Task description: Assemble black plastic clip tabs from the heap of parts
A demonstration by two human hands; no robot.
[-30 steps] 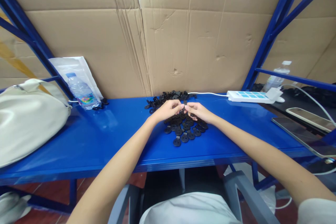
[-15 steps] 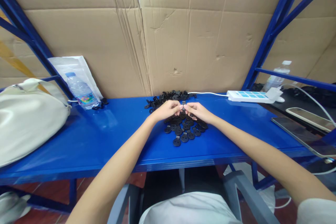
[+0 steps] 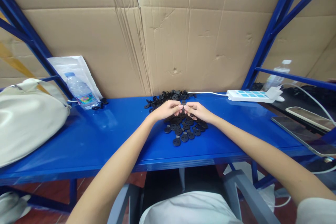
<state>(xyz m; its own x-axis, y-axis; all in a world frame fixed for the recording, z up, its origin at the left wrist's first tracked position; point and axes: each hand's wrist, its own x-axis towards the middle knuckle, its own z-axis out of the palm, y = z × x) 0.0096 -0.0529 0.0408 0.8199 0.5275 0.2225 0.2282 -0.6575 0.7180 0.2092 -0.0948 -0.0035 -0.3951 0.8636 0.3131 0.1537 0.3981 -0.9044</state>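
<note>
My left hand (image 3: 170, 109) and my right hand (image 3: 197, 110) meet fingertip to fingertip over the blue table (image 3: 110, 136). Between their pinched thumbs and fingers is a small black part (image 3: 184, 104), mostly hidden; its exact kind does not show. A second small dark piece (image 3: 191, 115) shows under the curled fingers of the right hand. Below the hands lies a pile of flat round black parts with short tabs (image 3: 184, 136). Behind them is a heap of smaller black pieces (image 3: 164, 97), partly covered by the left hand.
A white bag (image 3: 31, 122) and a water bottle (image 3: 81, 91) stand at the left. On the right are a white power strip (image 3: 250, 96) with its cable, a dark phone or tablet (image 3: 301, 134) and another bottle (image 3: 277, 75). Cardboard (image 3: 168, 49) walls the back between blue posts.
The small part between my fingertips shows less than before, its tab now darker and lower. Both hands stay in nearly the same place, still pinching.
</note>
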